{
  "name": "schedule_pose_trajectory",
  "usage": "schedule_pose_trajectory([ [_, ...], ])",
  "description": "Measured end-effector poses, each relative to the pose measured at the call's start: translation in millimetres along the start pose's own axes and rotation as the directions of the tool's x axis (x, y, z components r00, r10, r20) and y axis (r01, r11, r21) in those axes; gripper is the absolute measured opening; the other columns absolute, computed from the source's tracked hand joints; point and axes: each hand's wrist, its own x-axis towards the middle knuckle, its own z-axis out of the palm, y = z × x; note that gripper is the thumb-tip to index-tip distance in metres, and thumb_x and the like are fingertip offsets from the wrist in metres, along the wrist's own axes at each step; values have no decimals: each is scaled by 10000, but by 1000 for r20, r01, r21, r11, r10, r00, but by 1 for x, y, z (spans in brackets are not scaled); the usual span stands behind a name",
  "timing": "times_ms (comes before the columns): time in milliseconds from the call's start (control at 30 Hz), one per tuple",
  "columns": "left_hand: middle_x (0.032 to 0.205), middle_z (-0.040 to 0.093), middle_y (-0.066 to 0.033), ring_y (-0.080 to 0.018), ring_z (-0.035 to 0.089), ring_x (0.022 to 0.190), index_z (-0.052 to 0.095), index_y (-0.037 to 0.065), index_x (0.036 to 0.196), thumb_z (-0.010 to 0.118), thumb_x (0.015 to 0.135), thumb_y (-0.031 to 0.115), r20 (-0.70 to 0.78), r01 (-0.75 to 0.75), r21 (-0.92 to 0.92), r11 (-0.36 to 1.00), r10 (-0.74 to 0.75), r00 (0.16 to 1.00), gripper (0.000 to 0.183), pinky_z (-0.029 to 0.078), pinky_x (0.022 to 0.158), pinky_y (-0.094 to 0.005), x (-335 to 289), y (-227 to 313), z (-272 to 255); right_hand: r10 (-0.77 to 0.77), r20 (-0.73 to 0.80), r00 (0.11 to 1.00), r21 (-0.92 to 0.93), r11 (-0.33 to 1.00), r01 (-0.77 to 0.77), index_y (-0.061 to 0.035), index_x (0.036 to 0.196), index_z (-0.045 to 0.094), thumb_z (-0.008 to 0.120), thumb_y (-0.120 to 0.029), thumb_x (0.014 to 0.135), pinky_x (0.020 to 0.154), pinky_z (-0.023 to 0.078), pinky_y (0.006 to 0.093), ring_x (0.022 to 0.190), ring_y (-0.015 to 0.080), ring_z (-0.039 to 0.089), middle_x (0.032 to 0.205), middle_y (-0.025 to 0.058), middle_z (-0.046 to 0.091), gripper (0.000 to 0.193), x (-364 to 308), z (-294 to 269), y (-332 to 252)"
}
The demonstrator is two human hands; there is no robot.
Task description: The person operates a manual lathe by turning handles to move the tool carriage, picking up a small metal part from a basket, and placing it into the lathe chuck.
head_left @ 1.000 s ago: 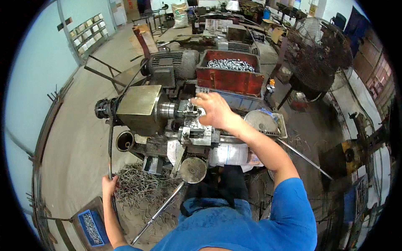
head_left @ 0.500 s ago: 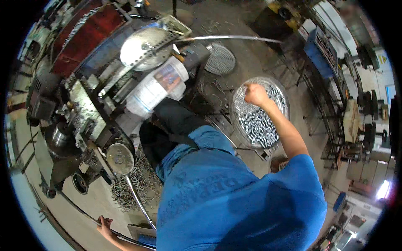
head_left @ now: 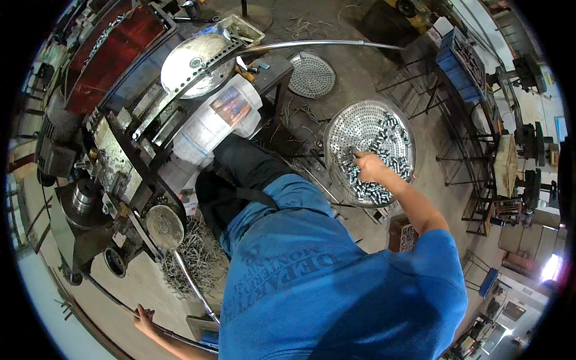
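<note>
My right hand is over a round perforated metal tray, its fingers drawn together among the small shiny metal cylinders lying there. What its fingertips hold, if anything, is too small to tell. Far from it, at the lower left, my left hand is closed around a long dark bar. The cylinders lie loose, mostly on the tray's right and near parts, while perforated metal shows at its far left.
Left of me stands a machine with a round metal disc, a smaller round plate and printed paper. Metal scraps heap below. A second perforated disc lies beyond; a blue crate stands at right.
My right hand has moved nearer to me across the tray, down among the cylinders. My left hand stays at the bar. The whole view has shifted slightly.
</note>
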Motion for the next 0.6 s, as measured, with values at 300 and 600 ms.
schedule_pose_trajectory([
  [300,572,504,-49,-110,483,463,538,-25,849,649,840,203,19,-10,29,1000,10,1000,254,485,470,-286,7,-1,0,142,-34,989,14,990,-142,-76,846,689,628,-202,570,893,447,349,1030,310,532,1044,145,579,310,15,20,4],
  [600,858,629,-93,-190,592,786,525,-56,1180,592,878,208,81,-330,616,716,358,930,407,478,745,-310,-94,150,45,16,-434,901,524,818,238,-58,951,679,645,-157,567,909,429,352,1064,304,520,1089,153,577,399,34,-92,-67],
])
